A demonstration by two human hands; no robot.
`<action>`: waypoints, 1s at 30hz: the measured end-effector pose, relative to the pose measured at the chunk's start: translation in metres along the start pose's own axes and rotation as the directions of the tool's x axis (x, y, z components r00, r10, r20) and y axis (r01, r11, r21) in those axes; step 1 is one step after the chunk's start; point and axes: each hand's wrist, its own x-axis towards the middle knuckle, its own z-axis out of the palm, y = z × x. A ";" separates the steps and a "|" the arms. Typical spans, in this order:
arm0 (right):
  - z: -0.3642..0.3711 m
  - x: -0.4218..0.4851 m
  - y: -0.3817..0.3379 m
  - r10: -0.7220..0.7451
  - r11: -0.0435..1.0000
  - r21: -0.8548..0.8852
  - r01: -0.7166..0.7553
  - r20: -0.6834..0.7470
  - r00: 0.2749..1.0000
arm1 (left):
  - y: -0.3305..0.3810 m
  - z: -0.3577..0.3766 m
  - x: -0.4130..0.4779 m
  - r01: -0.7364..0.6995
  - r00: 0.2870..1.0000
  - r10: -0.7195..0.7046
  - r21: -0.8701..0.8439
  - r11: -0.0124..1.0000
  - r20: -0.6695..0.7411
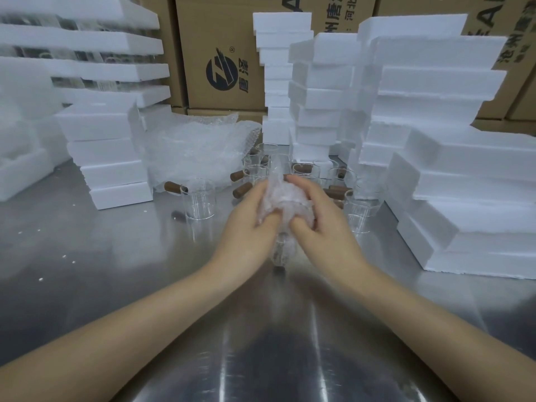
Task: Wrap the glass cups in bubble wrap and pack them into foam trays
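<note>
A glass cup wrapped in bubble wrap [285, 203] is held above the steel table at the centre. My left hand [249, 224] grips its left side with fingers curled into the wrap. My right hand [320, 220] grips its right side, thumb pressing the wrap. The cup's brown wooden handle [281, 256] shows through the wrap below my hands. Behind them stand several bare glass cups with wooden handles, one [198, 202] to the left, another [361, 214] to the right. A loose pile of bubble wrap [197, 146] lies further back on the left.
Stacks of white foam trays stand on the left [113, 158], behind the cups [316, 97] and on the right [470, 198]. Cardboard boxes [220, 53] line the back. The steel table [87, 256] carries small foam crumbs.
</note>
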 end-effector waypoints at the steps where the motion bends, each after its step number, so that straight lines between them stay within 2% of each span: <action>1: -0.004 0.002 0.001 0.002 1.000 -0.001 -0.002 -0.035 0.999 | 0.000 0.001 -0.001 -0.013 0.999 0.013 0.002 1.000 0.042; 4: -0.008 0.006 0.002 0.006 1.000 0.018 -0.004 -0.114 0.993 | 0.001 0.007 -0.005 -0.061 0.993 0.060 0.011 0.998 0.106; 7: -0.007 0.005 0.002 -0.006 0.999 -0.051 0.003 -0.063 0.998 | 0.000 0.010 -0.006 -0.085 0.996 0.085 0.028 0.996 0.026; 10: -0.008 0.004 -0.001 -0.029 0.999 -0.033 0.029 -0.015 0.999 | 0.002 0.006 -0.004 -0.041 0.998 0.041 0.022 0.999 -0.036; 14: -0.006 0.000 -0.003 -0.075 0.997 0.005 0.076 0.182 0.980 | 0.007 -0.005 0.006 0.063 0.979 -0.106 -0.236 0.970 -0.173; 17: -0.001 0.000 -0.001 -0.149 0.976 -0.118 0.183 0.247 0.957 | 0.007 -0.006 0.008 0.179 0.958 -0.252 -0.403 0.897 -0.137; 19: -0.002 0.002 0.001 -0.148 0.982 -0.086 0.169 0.209 0.967 | 0.007 -0.002 0.007 0.224 0.966 -0.256 -0.360 0.906 -0.044; 21: -0.007 0.004 0.003 -0.072 0.996 0.068 0.061 0.161 0.984 | 0.006 -0.002 0.008 0.209 0.976 -0.215 -0.282 0.936 0.009; 24: -0.012 0.006 0.004 0.007 0.956 0.282 -0.083 0.262 0.965 | 0.001 -0.011 0.015 0.129 0.991 -0.132 -0.191 0.973 -0.005; 26: -0.011 0.006 0.002 0.011 0.939 0.320 -0.125 0.336 0.942 | 0.000 -0.018 0.019 0.109 0.994 -0.106 -0.147 0.983 0.027; 30: -0.008 0.005 0.003 0.078 0.945 0.273 -0.181 0.348 0.934 | 0.001 -0.022 0.020 -0.009 0.998 0.010 -0.027 1.000 0.062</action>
